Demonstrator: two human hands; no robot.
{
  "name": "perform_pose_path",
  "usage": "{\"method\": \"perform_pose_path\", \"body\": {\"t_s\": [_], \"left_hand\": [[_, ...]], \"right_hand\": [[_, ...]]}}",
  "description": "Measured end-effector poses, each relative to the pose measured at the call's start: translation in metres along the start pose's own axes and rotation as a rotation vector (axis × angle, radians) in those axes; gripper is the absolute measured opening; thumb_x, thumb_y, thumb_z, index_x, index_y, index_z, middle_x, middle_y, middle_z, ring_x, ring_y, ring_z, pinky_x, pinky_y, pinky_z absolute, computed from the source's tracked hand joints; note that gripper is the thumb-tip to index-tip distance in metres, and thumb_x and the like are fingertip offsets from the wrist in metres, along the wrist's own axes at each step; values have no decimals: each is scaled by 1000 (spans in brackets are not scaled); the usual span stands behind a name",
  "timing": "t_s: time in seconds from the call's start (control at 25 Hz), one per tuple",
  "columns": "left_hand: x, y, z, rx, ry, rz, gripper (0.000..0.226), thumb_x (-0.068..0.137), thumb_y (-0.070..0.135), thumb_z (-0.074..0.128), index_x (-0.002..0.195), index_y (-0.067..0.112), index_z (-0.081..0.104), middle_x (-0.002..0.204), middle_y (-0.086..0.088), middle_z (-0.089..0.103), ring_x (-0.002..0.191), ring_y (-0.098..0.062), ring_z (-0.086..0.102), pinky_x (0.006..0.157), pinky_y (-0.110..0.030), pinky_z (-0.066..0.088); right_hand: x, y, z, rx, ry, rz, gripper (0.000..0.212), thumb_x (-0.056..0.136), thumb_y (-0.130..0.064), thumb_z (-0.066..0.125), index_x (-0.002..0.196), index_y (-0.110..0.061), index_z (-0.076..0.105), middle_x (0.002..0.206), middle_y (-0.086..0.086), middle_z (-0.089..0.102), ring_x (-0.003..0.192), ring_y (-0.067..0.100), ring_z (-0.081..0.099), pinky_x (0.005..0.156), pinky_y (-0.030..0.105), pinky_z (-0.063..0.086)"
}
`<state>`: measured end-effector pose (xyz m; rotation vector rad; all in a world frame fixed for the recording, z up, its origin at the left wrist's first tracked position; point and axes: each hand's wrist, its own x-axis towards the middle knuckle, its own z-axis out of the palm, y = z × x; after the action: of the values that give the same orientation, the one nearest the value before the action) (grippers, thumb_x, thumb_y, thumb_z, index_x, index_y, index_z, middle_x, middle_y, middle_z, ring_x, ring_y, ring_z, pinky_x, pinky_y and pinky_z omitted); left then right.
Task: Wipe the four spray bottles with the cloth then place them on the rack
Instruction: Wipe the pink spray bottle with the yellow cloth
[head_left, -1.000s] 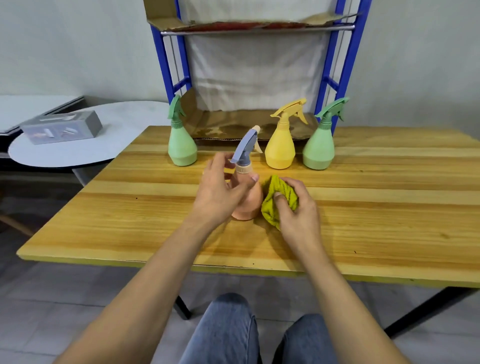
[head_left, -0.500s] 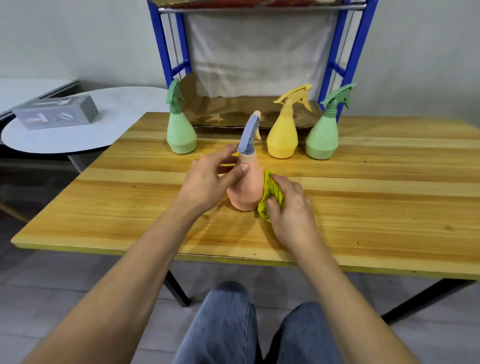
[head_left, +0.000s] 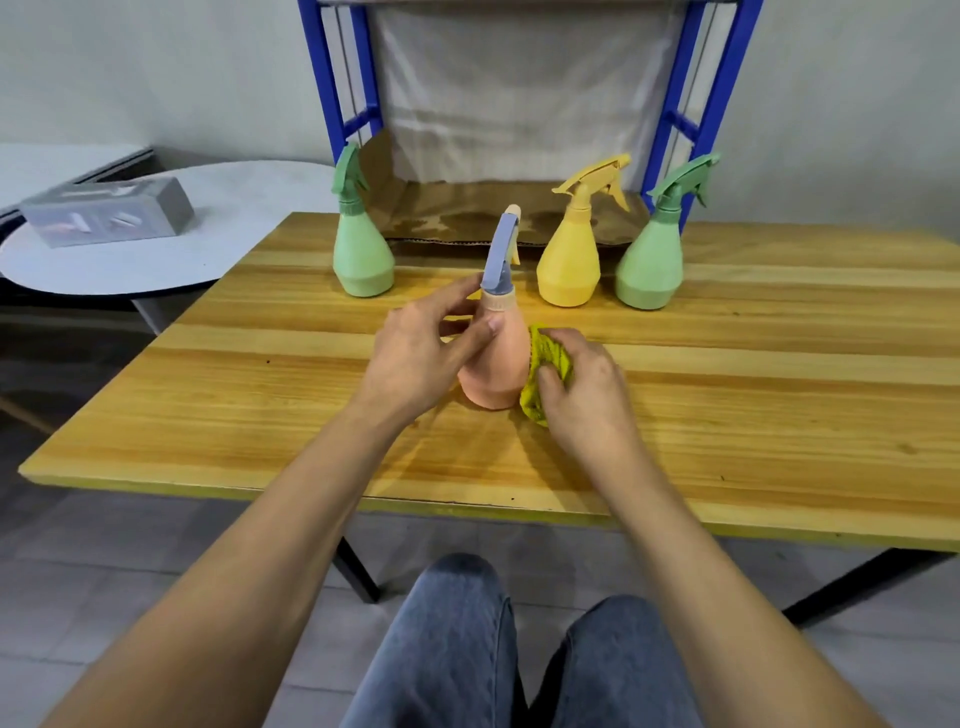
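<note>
Three spray bottles (head_left: 569, 260) wait by the rack (head_left: 696, 104). Our left hand (head_left: 415, 358) pinches the peach bottle (head_left: 498, 364) upright mid-table, while our right hand (head_left: 582, 395) clutches the yellow cloth (head_left: 545, 364) against it.

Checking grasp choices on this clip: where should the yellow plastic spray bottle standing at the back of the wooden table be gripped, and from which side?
Probably by the narrow neck just under the trigger head of the yellow plastic spray bottle, coming from the front. It stands upright, its body flares wide toward the base, and the green spray bottle stands close to one side of it.
</note>
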<state>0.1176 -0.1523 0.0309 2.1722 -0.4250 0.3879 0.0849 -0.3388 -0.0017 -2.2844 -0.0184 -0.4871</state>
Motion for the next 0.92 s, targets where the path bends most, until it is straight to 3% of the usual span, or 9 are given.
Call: {"method": "perform_pose_path", "body": {"t_s": [0.2,0.32,0.48,0.64,0.72,0.84,0.92], "left_hand": [[-1,4,0,16,7,17,56,89,60,57,140,36,61,116,11,76,105,1,71,93,-38,60],[1,3,-1,50,8,-14,56,91,59,61,142,36,59,119,13,75,106,0,71,95,-39,58],[-4,6,6,32,10,-8,49,99,41,65,146,29,55,121,7,71,105,-7,68,93,-33,56],[-8,14,21,38,158,-38,44,96,34,69,136,22,57,123,-1,63,111,-13,58,93,-33,50],[-3,21,30,-10,197,-84,40,94,34,72,128,22,56,121,4,62,110,-11,58,96,-37,51],[-1,35,41,-121,236,-171,38,92,36,75,120,24,52,98,24,59,91,1,62,89,-37,56],[-3,33,38,-134,169,-171,37,95,39,70,124,27,51,105,24,62,95,4,62,92,-35,55]], "right_hand": [[20,-40,-2,236,112,-108,40,94,-24,55,134,-30,56,123,1,62,113,17,58,94,27,44],[-2,-11,12,105,98,-36,43,92,-18,57,135,-24,57,123,6,60,112,20,57,87,16,34],[-11,9,7,29,32,25,46,93,-19,58,138,-28,52,129,7,56,115,26,55,90,24,35],[-18,2,7,188,83,38,49,86,-19,62,132,-29,51,124,-1,61,109,21,58,91,27,42],[-18,3,4,247,123,62,47,81,-15,64,125,-28,53,116,-6,63,101,18,59,89,31,47],[-19,9,3,301,168,56,41,82,-14,63,121,-29,62,113,-5,66,100,17,62,92,39,51],[-15,13,3,350,221,90,40,83,-20,60,122,-29,65,115,-2,68,106,17,62,96,42,50]]}}
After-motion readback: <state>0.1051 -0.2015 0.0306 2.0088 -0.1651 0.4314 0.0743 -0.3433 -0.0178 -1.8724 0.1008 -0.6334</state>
